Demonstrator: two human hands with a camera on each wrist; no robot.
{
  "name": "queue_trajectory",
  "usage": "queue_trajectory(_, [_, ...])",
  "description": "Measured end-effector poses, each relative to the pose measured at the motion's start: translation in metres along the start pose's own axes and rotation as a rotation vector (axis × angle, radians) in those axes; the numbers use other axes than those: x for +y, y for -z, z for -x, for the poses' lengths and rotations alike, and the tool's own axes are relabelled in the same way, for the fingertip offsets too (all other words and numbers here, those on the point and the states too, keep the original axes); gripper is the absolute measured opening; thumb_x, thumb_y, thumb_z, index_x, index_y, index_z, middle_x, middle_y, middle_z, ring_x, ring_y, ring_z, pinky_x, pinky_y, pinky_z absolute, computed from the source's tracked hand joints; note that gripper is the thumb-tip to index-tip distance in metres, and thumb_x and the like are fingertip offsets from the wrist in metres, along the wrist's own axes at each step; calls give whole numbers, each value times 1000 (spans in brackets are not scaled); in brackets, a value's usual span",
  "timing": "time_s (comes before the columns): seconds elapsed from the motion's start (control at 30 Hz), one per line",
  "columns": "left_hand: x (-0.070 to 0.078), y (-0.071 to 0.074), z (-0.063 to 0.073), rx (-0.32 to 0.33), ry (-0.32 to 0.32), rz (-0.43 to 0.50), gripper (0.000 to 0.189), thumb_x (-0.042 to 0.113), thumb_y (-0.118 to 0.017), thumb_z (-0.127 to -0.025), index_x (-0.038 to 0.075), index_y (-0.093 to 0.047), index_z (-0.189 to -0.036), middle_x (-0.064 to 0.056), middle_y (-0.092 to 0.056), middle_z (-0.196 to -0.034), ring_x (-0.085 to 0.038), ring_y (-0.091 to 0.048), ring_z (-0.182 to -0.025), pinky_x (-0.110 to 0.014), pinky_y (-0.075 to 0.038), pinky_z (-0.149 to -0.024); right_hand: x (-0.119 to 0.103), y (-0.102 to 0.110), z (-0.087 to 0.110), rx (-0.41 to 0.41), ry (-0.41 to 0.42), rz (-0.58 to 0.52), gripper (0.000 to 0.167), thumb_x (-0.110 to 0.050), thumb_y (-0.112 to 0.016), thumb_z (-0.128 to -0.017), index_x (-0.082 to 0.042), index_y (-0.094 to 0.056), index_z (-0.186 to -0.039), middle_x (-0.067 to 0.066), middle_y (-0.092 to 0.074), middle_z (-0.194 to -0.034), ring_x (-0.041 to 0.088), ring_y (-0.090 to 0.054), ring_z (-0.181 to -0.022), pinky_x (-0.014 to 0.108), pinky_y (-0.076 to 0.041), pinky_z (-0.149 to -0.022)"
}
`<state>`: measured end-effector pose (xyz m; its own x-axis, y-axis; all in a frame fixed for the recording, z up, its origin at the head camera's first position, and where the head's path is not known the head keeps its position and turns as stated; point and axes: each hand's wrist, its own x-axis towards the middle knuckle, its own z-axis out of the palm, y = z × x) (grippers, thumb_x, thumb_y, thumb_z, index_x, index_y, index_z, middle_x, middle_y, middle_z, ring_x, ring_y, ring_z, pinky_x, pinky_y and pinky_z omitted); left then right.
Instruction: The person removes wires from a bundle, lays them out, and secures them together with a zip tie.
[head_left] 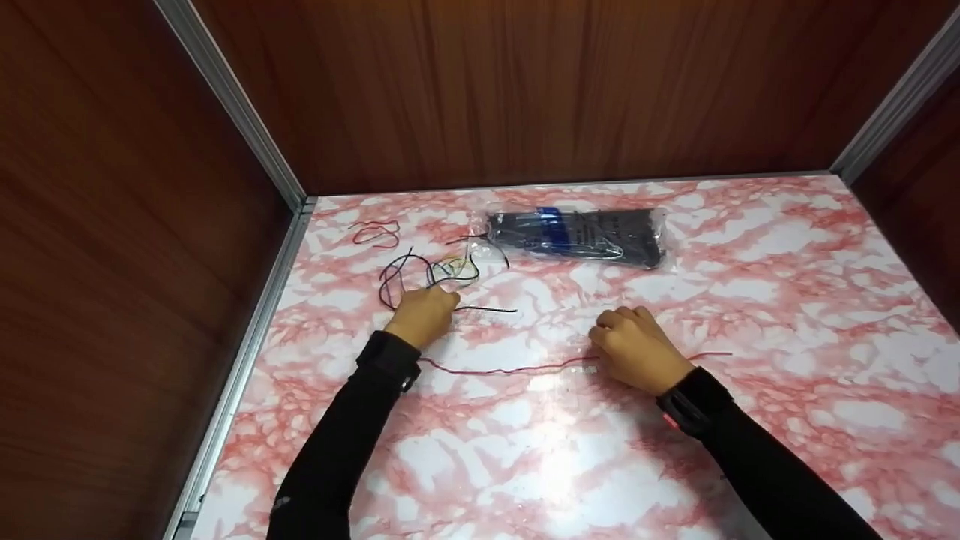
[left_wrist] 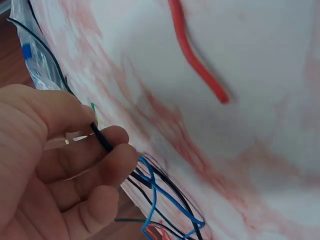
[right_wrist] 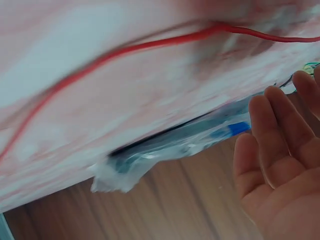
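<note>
My left hand [head_left: 424, 316] pinches a black wire [left_wrist: 102, 139] between thumb and fingers, with an end of it showing in the left wrist view. More black wire [head_left: 391, 271] loops beyond that hand, tangled with blue wire [left_wrist: 175, 199] and yellow-green wire [head_left: 466, 268]. Across the marbled tabletop in front of me lies a long red wire [head_left: 502, 371], slightly wavy. Over its right part hovers my right hand [head_left: 637, 349], fingers loosely bent, and the right wrist view [right_wrist: 282, 145] shows nothing in them. The red wire passes below that hand.
A clear plastic bag [head_left: 626, 236] of black strips with a blue band lies toward the back. Another small red wire bundle [head_left: 375, 234] rests at the back left. Wood-grain panels [head_left: 525, 90] with metal edging enclose the table [head_left: 825, 300].
</note>
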<state>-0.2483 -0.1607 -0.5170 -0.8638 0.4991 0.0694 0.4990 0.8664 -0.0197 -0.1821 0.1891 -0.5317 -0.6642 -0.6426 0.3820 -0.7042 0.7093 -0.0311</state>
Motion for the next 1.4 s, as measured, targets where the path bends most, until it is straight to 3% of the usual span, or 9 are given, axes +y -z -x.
queue_trajectory(0.2, [18, 2, 5, 163, -138, -61, 2, 6, -64, -82, 7, -66, -82, -15, -65, -75, -34, -63, -62, -48, -51, -52, -20, -4, -46, 133, 18, -25, 7, -5, -63, -83, -9, -68, -83, 7, -65, -87, 31, -56, -79, 44, -39, -64])
queue_trajectory(0.3, [28, 5, 6, 218, -186, -86, 2, 6, -66, -82, 6, -65, -82, -14, -65, -73, -32, -63, -62, -46, -51, -51, -31, -6, -69, 133, 1, 2, 9, -5, -59, -82, -8, -66, -85, 7, -65, -87, 32, -57, -80, 44, -42, -64])
queue_trajectory(0.43, [40, 8, 7, 243, -221, -107, 2, 7, -65, -83, 8, -63, -82, -11, -64, -74, -29, -64, -62, -43, -51, -51, -42, -14, -88, -32, -46, 105, 1, -10, -64, -80, -10, -63, -80, 7, -62, -78, 32, -55, -72, 45, -41, -62])
queue_trajectory(0.57, [47, 6, 6, 250, -219, -88, 5, 8, -60, -86, 9, -62, -82, -8, -62, -75, -28, -63, -61, -41, -51, -50, -47, -27, -95, -217, -76, 143, 7, -12, -68, -78, -9, -63, -83, 8, -61, -76, 31, -58, -68, 45, -43, -62])
queue_trajectory(0.67, [45, 3, 6, 224, -207, -40, 5, 8, -61, -87, 9, -63, -82, -8, -62, -76, -29, -64, -63, -41, -52, -51, -45, -35, -93, -234, -83, 84, 10, -5, -66, -78, -7, -63, -87, 10, -62, -78, 30, -61, -67, 45, -49, -61])
queue_trajectory(0.83, [32, -2, 4, 101, -178, 77, 4, 3, -66, -85, 5, -68, -81, -11, -65, -78, -29, -65, -68, -40, -54, -58, -41, -37, -89, -151, -99, -38, 17, 1, -68, -75, -8, -61, -88, 10, -61, -76, 30, -63, -66, 47, -51, -57])
queue_trajectory(0.97, [15, -3, 3, 39, -99, 149, 7, -4, -66, -82, 2, -66, -79, -15, -66, -79, -31, -66, -74, -41, -54, -63, -34, -32, -85, -113, -111, -85, 18, 1, -68, -74, -8, -60, -87, 9, -61, -74, 30, -63, -65, 47, -50, -55])
queue_trajectory(1.1, [1, -5, 3, 36, -34, 169, 11, -10, -66, -78, 1, -66, -79, -16, -66, -79, -32, -66, -75, -41, -53, -64, -20, -23, -71, -73, -143, -110, 20, 6, -61, -72, -7, -60, -87, 9, -62, -74, 31, -63, -63, 47, -50, -53])
queue_trajectory(1.4, [-11, -8, 3, 96, -60, 84, 9, -7, -67, -81, 2, -66, -81, -15, -65, -76, -29, -66, -73, -38, -54, -61, 27, 8, -15, 33, -214, -95, 20, 6, -59, -69, -11, -51, -78, 0, -51, -63, 25, -53, -54, 44, -45, -48])
